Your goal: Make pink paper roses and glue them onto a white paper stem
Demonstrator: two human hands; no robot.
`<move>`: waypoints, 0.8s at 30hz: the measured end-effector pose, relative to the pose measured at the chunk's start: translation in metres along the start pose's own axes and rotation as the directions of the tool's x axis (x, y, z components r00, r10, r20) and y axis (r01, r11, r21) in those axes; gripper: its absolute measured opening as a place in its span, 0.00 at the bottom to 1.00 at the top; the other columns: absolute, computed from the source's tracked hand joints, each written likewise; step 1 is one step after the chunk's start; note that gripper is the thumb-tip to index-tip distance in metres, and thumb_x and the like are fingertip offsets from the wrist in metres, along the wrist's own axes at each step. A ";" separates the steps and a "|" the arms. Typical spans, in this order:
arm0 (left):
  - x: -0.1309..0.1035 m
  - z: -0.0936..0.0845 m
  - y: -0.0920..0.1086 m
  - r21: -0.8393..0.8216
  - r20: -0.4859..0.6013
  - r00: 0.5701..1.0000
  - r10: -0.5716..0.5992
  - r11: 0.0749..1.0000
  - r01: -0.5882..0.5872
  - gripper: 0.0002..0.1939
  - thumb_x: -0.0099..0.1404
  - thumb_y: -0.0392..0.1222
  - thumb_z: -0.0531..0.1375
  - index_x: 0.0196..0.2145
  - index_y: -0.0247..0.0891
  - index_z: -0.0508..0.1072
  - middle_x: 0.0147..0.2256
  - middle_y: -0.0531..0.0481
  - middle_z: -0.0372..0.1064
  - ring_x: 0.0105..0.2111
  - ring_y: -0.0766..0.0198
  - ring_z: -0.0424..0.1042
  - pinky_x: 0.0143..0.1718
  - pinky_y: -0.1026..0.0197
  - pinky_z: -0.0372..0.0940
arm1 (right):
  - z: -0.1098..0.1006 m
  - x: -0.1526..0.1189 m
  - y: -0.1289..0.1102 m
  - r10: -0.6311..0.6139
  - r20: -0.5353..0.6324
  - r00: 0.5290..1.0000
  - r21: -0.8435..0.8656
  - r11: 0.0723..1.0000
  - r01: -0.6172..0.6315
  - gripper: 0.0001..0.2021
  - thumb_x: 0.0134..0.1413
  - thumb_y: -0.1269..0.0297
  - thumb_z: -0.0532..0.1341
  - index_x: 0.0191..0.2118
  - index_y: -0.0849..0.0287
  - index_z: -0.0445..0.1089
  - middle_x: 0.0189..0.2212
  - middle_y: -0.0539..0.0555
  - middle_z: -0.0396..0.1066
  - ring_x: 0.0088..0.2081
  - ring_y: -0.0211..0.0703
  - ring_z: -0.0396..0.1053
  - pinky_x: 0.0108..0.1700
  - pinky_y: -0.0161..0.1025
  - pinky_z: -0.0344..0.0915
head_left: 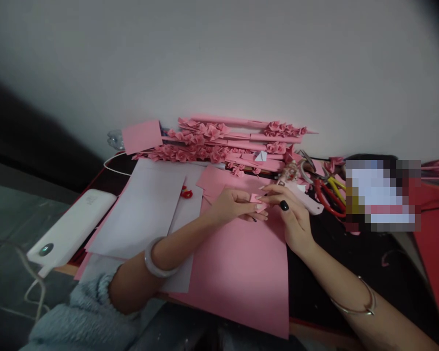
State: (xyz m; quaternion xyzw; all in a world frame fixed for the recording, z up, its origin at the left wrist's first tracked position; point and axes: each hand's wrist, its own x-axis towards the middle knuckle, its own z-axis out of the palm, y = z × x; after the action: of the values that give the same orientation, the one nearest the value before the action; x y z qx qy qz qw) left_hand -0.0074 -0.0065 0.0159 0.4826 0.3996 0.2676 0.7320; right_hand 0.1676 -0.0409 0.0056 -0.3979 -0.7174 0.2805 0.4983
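1. Fingers of your left hand (227,207) are closed in a pinch on a small folded pink paper (256,198), the thumb along its near side; the other fingers are partly curled beneath.
2. Your right hand (296,224) meets that paper from the right, fingertips at its edge. Its thumb, with a black nail, stands a little apart from the paper; you cannot tell from this view whether the hand grips it or only touches.
3. Directly below your fingers spreads a large pink sheet (241,268), running from under both hands toward your body.
4. Just left of your fingers, past the sheet's edge, lie white sheets (146,214) with a small red object (186,193) on them, too small to make out.
5. Beyond your fingertips, pink paper flowers (205,148) and rolled pink stems lie in a long heap along the wall (219,63), a small white folded piece (261,156) on top.
6. Right of your fingers and slightly farther off, you have red-handled pliers (325,197) next to a yellow-handled tool (337,189), on the black tabletop (325,287).
7. Farther right, a blurred-out patch (384,195) hides whatever lies there, with a red sheet (437,243) past it.
8. Well left of your fingers, a white device (76,224) with a small round display rests near the table's edge.
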 end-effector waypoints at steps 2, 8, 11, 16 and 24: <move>0.000 -0.001 0.000 -0.003 -0.002 1.000 -0.003 1.000 0.003 0.11 0.53 0.44 0.67 0.31 0.33 0.77 0.29 0.47 0.78 0.30 0.66 0.77 0.30 0.69 0.67 | 0.000 0.000 0.001 -0.002 0.008 1.000 0.001 1.000 0.002 0.18 0.65 0.57 0.48 0.41 0.55 0.74 0.46 0.57 0.67 0.48 0.50 0.65 0.51 0.49 0.59; 0.003 -0.003 -0.004 -0.056 0.036 0.999 -0.017 0.998 0.019 0.16 0.51 0.44 0.69 0.37 0.34 0.77 0.30 0.46 0.79 0.29 0.66 0.77 0.30 0.69 0.67 | -0.001 0.001 0.001 -0.036 0.040 0.999 -0.003 0.999 0.036 0.17 0.64 0.57 0.48 0.40 0.55 0.74 0.46 0.58 0.67 0.46 0.50 0.65 0.49 0.49 0.60; 0.003 -0.004 -0.005 -0.070 0.065 0.998 -0.014 0.997 0.018 0.15 0.52 0.43 0.68 0.38 0.34 0.78 0.31 0.46 0.79 0.30 0.66 0.78 0.31 0.69 0.68 | -0.001 0.001 0.001 -0.039 0.046 0.998 0.031 0.999 0.038 0.17 0.64 0.57 0.49 0.38 0.55 0.73 0.45 0.58 0.66 0.46 0.49 0.65 0.49 0.48 0.60; 0.002 -0.007 -0.007 -0.038 0.121 0.993 -0.004 0.999 0.008 0.13 0.56 0.42 0.66 0.39 0.34 0.78 0.32 0.45 0.79 0.33 0.65 0.78 0.33 0.68 0.68 | -0.001 0.001 0.000 -0.025 0.061 0.998 0.096 0.995 0.019 0.17 0.64 0.57 0.49 0.35 0.56 0.74 0.45 0.58 0.66 0.43 0.48 0.66 0.47 0.47 0.61; 0.004 -0.007 -0.012 0.104 0.165 0.985 0.042 0.993 -0.060 0.09 0.56 0.41 0.65 0.32 0.32 0.78 0.28 0.45 0.78 0.30 0.65 0.77 0.30 0.68 0.69 | 0.002 0.002 0.003 0.164 -0.022 0.986 0.090 0.983 -0.161 0.11 0.62 0.58 0.53 0.33 0.57 0.66 0.31 0.52 0.64 0.32 0.41 0.63 0.34 0.38 0.61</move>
State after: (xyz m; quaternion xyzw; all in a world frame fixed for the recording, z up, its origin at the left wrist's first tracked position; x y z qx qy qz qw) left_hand -0.0111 -0.0043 0.0016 0.5520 0.3400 0.2241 0.7277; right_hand 0.1664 -0.0374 0.0039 -0.4370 -0.6621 0.3457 0.5012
